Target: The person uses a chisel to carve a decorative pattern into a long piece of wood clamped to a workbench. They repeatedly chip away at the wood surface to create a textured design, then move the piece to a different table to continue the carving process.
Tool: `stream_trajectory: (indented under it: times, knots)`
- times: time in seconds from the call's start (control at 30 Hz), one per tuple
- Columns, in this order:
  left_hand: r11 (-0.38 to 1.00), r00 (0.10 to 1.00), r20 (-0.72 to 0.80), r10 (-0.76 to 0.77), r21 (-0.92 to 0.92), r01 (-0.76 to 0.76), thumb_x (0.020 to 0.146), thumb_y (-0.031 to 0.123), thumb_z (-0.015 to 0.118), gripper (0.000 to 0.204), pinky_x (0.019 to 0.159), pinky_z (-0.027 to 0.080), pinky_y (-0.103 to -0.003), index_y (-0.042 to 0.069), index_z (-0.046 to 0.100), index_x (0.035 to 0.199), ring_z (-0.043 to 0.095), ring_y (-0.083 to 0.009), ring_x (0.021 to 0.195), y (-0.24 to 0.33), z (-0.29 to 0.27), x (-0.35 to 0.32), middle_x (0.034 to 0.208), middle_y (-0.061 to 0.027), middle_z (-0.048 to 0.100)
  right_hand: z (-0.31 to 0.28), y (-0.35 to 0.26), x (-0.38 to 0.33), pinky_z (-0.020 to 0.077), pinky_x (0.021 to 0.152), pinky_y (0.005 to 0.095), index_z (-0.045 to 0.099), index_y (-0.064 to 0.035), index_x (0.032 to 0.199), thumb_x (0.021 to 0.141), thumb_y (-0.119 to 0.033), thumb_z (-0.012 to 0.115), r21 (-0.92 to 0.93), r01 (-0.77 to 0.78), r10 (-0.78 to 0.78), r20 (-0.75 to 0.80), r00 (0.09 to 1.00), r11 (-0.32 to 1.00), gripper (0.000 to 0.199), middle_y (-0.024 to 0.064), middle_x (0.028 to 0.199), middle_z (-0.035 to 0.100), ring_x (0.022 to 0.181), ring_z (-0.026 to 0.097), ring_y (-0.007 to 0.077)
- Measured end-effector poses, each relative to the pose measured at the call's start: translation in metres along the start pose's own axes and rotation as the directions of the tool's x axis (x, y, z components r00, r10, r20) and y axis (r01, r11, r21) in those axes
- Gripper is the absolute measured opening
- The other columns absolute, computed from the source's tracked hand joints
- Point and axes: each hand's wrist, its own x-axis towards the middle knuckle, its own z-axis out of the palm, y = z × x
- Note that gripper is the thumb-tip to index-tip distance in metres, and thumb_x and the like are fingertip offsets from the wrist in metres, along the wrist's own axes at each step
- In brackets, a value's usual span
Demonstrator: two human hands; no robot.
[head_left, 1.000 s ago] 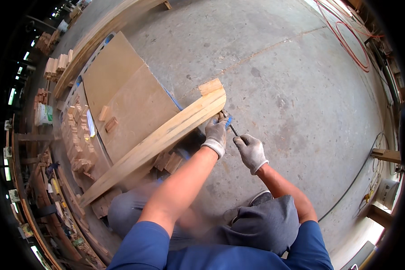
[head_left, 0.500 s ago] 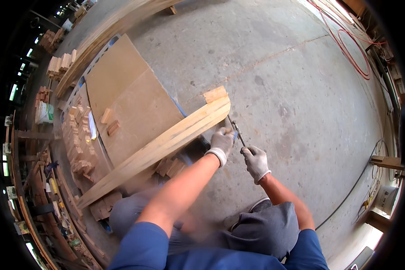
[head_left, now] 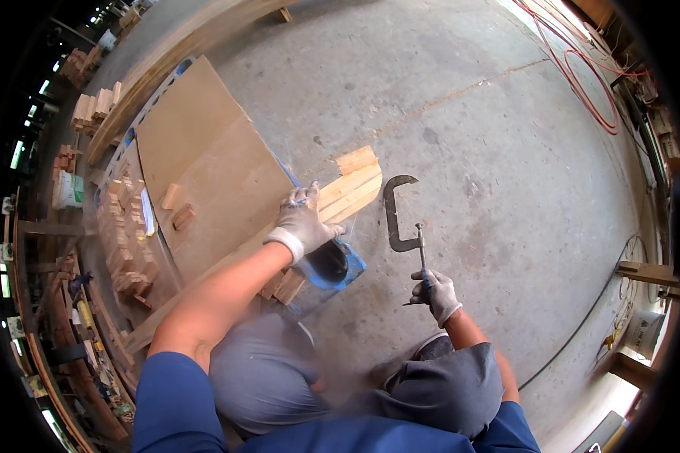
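Observation:
My right hand [head_left: 441,296], in a pale work glove, is closed around the screw end of a dark C-clamp [head_left: 391,215]. The clamp hangs in the air over the floor, its jaw apart from the wood. My left hand [head_left: 301,220], gloved too, lies with fingers spread on a long laminated wooden beam [head_left: 353,190] with a rounded end. A small wooden block [head_left: 357,160] sits at that end, along the far edge. Under the beam near my left hand shows a blue support [head_left: 351,270] with a dark opening.
A large brown board [head_left: 204,128] lies beyond the beam, with two small blocks on it. Stacked wood pieces [head_left: 125,241] stand at the left. Another long beam [head_left: 159,72] runs across the upper left. A red hose [head_left: 582,68] lies on the concrete floor [head_left: 491,151].
The clamp has come away from the beam's end and moved right and nearer with my right hand. My left hand has left the clamp and moved left onto the beam.

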Motion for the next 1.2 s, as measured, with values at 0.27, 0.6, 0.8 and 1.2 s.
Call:
stream_trajectory:
  times: [0.27,0.6,0.8,1.2]
  knots:
    - [0.997,0.995,0.076,0.067,-0.046,-0.063,0.075,0.053,0.084,0.108,0.119,0.031,-0.047,-0.001,0.035,0.155,0.042,-0.0415,0.142,0.002,-0.017,0.006,0.147,-0.0264,0.05,-0.016,0.018,0.024,0.0579,0.067,0.0361,0.072,-0.0015,0.102,0.102,-0.029,0.061,-0.552,-0.027,-0.044,-0.114,0.993,0.833,0.029,0.0129,0.082,0.073,0.07,0.071,0.0213]
    - [0.99,0.985,-0.123,0.12,0.082,-0.11,0.074,0.045,0.086,0.101,0.111,0.037,-0.05,0.004,0.04,0.153,0.053,-0.0386,0.124,0.008,0.005,-0.008,0.133,-0.02,0.053,-0.003,0.0,0.018,0.0538,0.088,0.0494,0.075,-0.0078,0.101,0.091,-0.037,0.065,-0.97,-0.032,-0.2,-0.082,0.976,0.241,0.032,0.0212,0.1,0.074,0.1,0.07,0.0401]
    - [0.989,0.982,-0.136,0.131,0.082,-0.121,0.074,0.046,0.085,0.101,0.11,0.038,-0.05,0.004,0.039,0.154,0.054,-0.0382,0.124,0.006,0.009,-0.008,0.132,-0.0204,0.053,-0.001,-0.002,0.019,0.0535,0.09,0.0496,0.073,-0.0078,0.102,0.09,-0.039,0.066,-0.976,-0.059,-0.201,-0.103,0.974,0.212,0.034,0.0225,0.101,0.074,0.101,0.069,0.0409]
    - [0.988,0.981,0.147,0.131,0.067,-0.142,0.07,0.057,0.086,0.121,0.123,0.025,-0.048,-0.003,0.028,0.158,0.037,-0.041,0.144,0.003,-0.03,0.011,0.149,-0.0256,0.046,0.0,-0.001,0.019,0.0533,0.091,0.05,0.072,-0.0107,0.109,0.092,-0.044,0.066,-0.987,-0.096,-0.19,-0.12,0.974,0.13,0.037,0.0213,0.104,0.074,0.104,0.069,0.0404]
